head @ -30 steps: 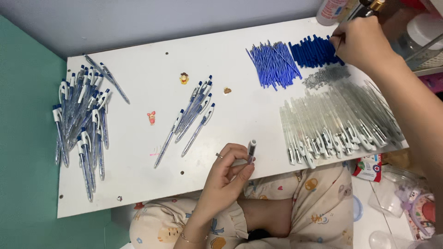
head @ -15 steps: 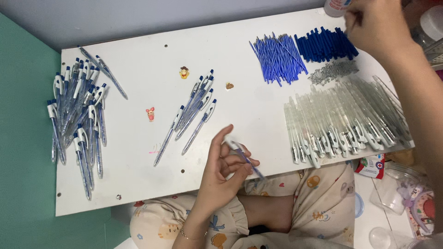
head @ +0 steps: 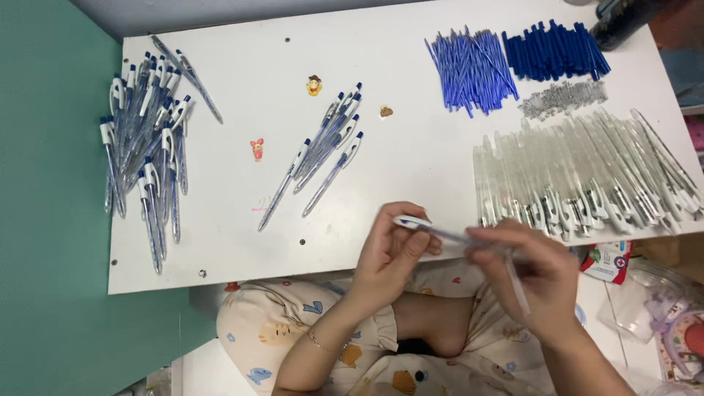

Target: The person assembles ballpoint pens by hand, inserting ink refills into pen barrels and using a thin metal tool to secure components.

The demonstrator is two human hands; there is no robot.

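Observation:
My left hand (head: 392, 253) grips the clip end of a clear pen (head: 440, 232) with a blue refill, just past the white table's (head: 396, 161) near edge. At its other end my right hand (head: 532, 275) pinches the same pen and also holds a thin clear piece (head: 517, 286) that points down. Both hands meet over my lap. A row of empty clear pen barrels (head: 587, 180) lies just beyond my right hand. Blue refills (head: 469, 70), dark blue caps (head: 554, 50) and small springs (head: 563, 99) sit at the far right.
A heap of finished pens (head: 147, 154) lies at the table's left, and a smaller bunch (head: 323, 150) in the middle. Three tiny figurines (head: 314, 85) are scattered between them. A teal wall (head: 51, 220) is on the left, and plastic boxes (head: 660, 308) stand on the floor at right.
My right hand came back from the far right corner to the near edge and took hold of the pen. My left hand turned that pen from upright to lying sideways.

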